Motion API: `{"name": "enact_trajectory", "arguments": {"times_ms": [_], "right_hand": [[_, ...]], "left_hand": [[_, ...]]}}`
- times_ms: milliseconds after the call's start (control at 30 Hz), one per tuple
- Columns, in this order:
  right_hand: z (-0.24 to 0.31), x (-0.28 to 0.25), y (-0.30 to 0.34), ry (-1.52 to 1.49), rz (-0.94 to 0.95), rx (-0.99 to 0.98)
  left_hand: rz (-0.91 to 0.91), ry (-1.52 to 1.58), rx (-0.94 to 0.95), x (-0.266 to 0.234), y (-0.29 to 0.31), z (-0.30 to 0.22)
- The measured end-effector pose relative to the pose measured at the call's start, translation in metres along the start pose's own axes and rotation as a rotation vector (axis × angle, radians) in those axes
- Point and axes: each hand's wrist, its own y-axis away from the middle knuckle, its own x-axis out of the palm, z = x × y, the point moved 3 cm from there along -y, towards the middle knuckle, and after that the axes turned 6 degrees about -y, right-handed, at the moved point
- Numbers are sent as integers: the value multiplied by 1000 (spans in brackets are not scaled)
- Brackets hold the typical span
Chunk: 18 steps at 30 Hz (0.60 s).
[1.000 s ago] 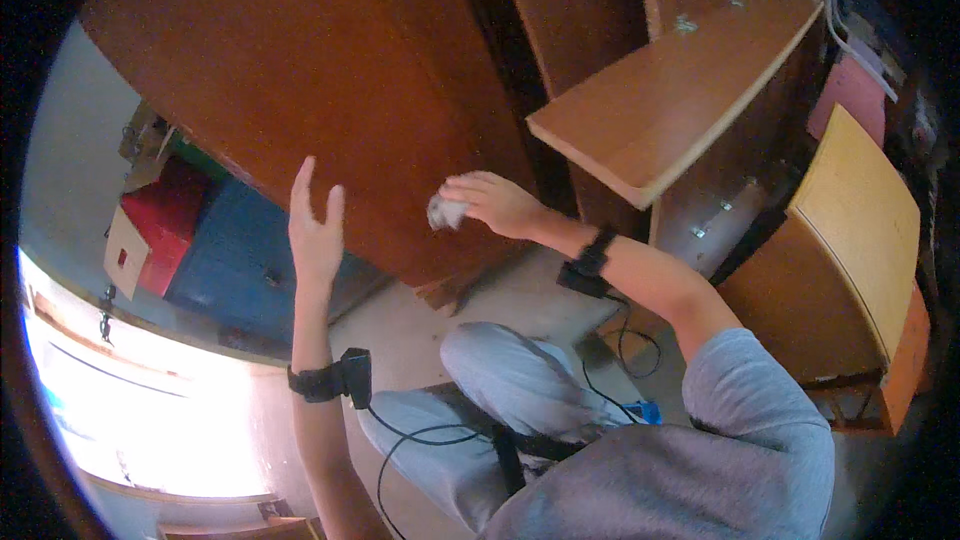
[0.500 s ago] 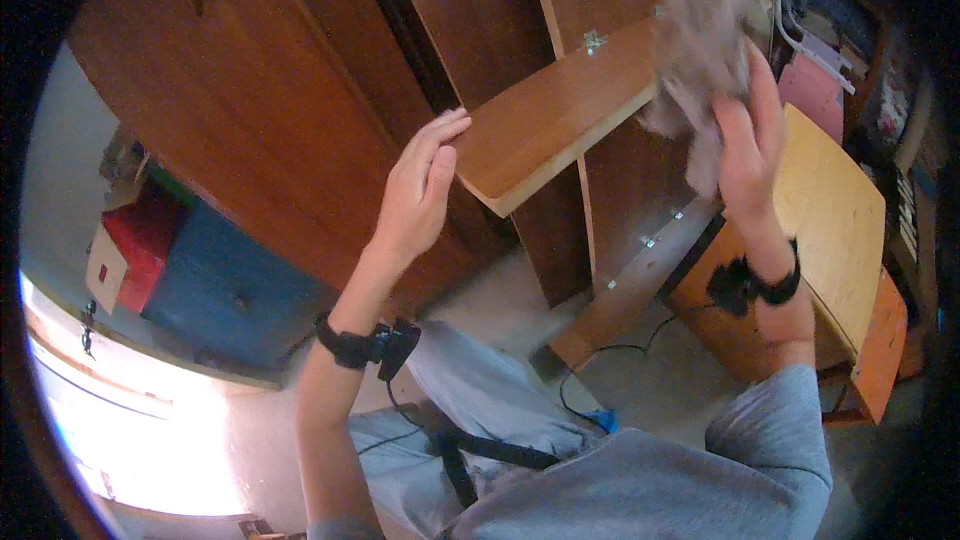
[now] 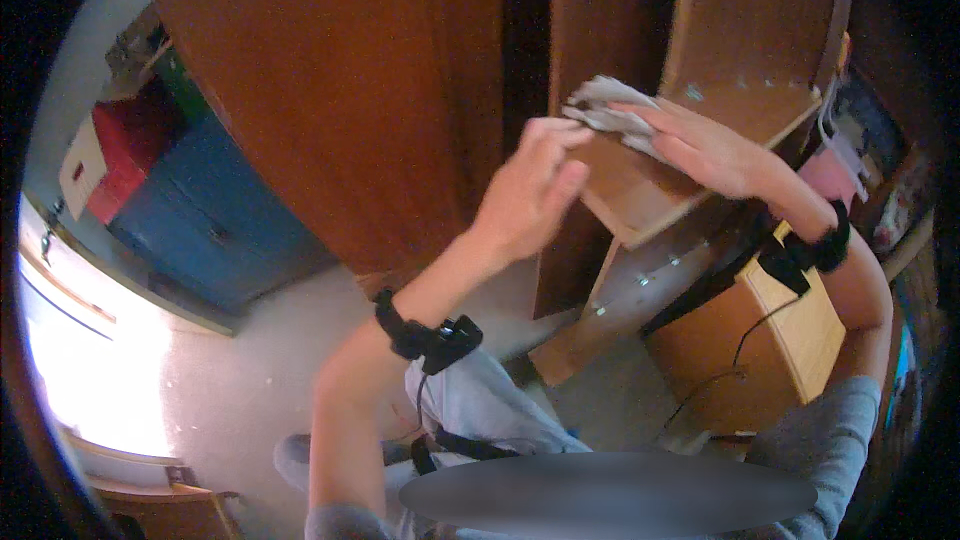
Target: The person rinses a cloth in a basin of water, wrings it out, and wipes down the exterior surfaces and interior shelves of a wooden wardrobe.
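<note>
My right hand (image 3: 710, 152) presses a crumpled light grey cloth (image 3: 625, 112) onto the upper face of a brown wooden panel (image 3: 640, 185), which looks like a swung-out cabinet door with a pale edge. The fingers lie over the cloth and hide part of it. At the panel's left end is my left hand (image 3: 535, 190), slightly blurred, its fingers bent a little and the thumb held apart. Nothing shows in that hand. Its fingertips are close to the cloth and the panel's end; whether they touch is unclear.
A tall brown wooden cabinet (image 3: 350, 70) fills the far side, with metal hinges (image 3: 695, 92) near the panel. On the right stands a light wooden cabinet (image 3: 720, 360). A blue cabinet (image 3: 215, 240) with a red box (image 3: 130, 155) stands left. A cable (image 3: 740, 340) hangs from my right wrist.
My right hand has brought the cloth leftward and down along the panel, near my left hand. The whole view has shifted, with the cabinet and panel further right in the picture.
</note>
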Motion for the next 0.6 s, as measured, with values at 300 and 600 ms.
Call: {"name": "enact_trajectory", "arguments": {"times_ms": [300,600], "right_hand": [[33,10,-37,43,177,179],[47,14,-47,-259,163,439]], "left_hand": [[-238,73,193,11,4,32],[-13,242,148,29,-24,5]]}}
